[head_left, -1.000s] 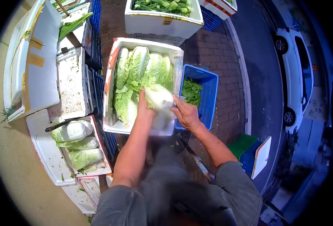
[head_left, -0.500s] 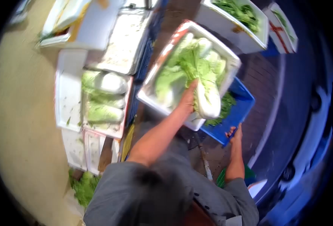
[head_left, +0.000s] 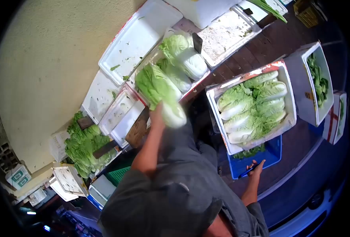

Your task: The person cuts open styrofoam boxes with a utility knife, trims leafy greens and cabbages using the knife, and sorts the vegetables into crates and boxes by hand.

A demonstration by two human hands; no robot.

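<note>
Cabbage, green, oblong [head_left: 173, 116], fills my left fist [head_left: 157, 117] by white foam tray [head_left: 199, 82], others [head_left: 194, 65] already inside; right hand [head_left: 257, 169] clasps slim blue tool [head_left: 244, 173].

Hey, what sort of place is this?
Probably a roadside vegetable stall: Chinese cabbages fill a foam box, leafy greens are heaped nearby, and a car shows dimly beyond.

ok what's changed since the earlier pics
The left hand, still gripping the pale-green napa cabbage, carried it leftward from above the white foam box toward the red-edged white foam tray. The right hand moved away from the cabbage, rightward, and now holds a slim dark tool by the blue plastic crate. The box stays packed with cabbages; leafy greens remain in the crate.
</note>
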